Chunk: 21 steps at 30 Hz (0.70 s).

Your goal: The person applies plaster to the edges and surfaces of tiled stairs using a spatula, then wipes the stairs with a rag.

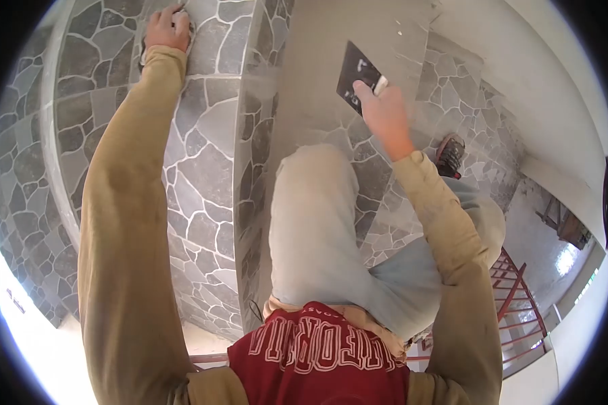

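My right hand [386, 113] is closed on the light handle of a flat black blade tool [359, 75], with the thumb against its dark face. The blade is tilted, above a plain grey strip [317, 74]. At the upper left, my left hand [169, 30] is closed over something dark and partly hidden, resting at the stone-patterned surface [209, 135] with pale joints. What it holds is too covered to name.
My bent knee [317, 175] is close to the stone-patterned edge. My shoe [450, 155] rests at the right on patterned tiles. A red metal railing [520, 297] stands at the lower right, and a pale wall [554, 88] runs along the right.
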Motion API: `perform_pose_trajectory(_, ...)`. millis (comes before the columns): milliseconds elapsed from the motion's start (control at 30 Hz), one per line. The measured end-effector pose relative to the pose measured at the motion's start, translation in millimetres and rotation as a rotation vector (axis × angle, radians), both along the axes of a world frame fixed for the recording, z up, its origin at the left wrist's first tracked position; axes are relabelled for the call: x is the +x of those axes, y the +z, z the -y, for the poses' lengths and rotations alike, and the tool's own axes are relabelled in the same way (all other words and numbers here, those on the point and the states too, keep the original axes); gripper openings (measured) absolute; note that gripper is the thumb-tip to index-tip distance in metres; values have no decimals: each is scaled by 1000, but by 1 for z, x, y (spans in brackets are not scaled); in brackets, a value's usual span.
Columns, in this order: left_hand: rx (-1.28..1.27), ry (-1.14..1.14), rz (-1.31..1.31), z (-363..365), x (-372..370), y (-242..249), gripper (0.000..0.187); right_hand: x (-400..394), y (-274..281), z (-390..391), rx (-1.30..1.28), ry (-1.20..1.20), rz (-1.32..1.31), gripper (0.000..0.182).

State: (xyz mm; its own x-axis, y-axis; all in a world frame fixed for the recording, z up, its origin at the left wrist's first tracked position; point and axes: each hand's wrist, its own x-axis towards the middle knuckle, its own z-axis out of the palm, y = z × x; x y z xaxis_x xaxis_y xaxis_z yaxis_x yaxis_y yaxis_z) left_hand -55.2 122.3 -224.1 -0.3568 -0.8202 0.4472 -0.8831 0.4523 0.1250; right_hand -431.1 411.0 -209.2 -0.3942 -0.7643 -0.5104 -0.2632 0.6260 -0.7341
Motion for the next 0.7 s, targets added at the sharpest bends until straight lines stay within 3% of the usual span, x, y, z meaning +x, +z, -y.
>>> perform_pose_trajectory(67, -25, -23, 75, -2, -7, 10, 36, 5, 17, -4, -317, 122, 79, 26)
perform_pose_trajectory(133, 31, 60, 133, -16, -27, 25, 34, -8, 48, -10, -468, 114, 8, 25)
perform_pose_trajectory(200, -151, 69, 354, -43, -55, 49, 34, -27, 62, -8, -626, 106, -59, 24)
perform_pose_trajectory(233, -216, -96, 45, -68, -84, 64, 31, -42, 58, -6, -619, 46, -61, 23)
perform_pose_trajectory(267, -115, -262, -126, -127, -128, 98, 32, -53, 54, -7, -599, -28, -65, 23)
perform_pose_trajectory(300, 232, -353, -176, -194, -165, 125, 37, -62, 51, -10, -587, -58, -71, 23)
perform_pose_trajectory(333, 618, -443, -595, -265, -181, 83, 38, -72, 49, -9, -492, -28, -92, 24)
perform_pose_trajectory(367, 529, -701, -369, -319, -197, 70, 36, -81, 48, -6, -404, 12, -114, 24)
perform_pose_trajectory(433, 906, -558, -24, -341, -194, 40, 32, -86, 47, -5, -424, 11, -109, 29)
perform_pose_trajectory(467, 902, -568, -22, -330, -196, 38, 32, -90, 49, -3, -461, -6, -113, 36)
perform_pose_trajectory(533, 1002, -267, 111, -304, -183, 39, 26, -97, 54, -7, -573, -13, -122, 38)
perform_pose_trajectory(567, 624, -331, -92, -301, -170, 44, 21, -100, 56, -3, -699, -11, -117, 40)
perform_pose_trajectory(633, 359, -220, -196, -288, -156, 82, 23, -116, 56, 1, -690, 20, -144, 42)
perform_pose_trajectory(700, 221, -64, 25, -271, -110, 84, 54, -127, 75, 12, -689, 83, -153, 44)
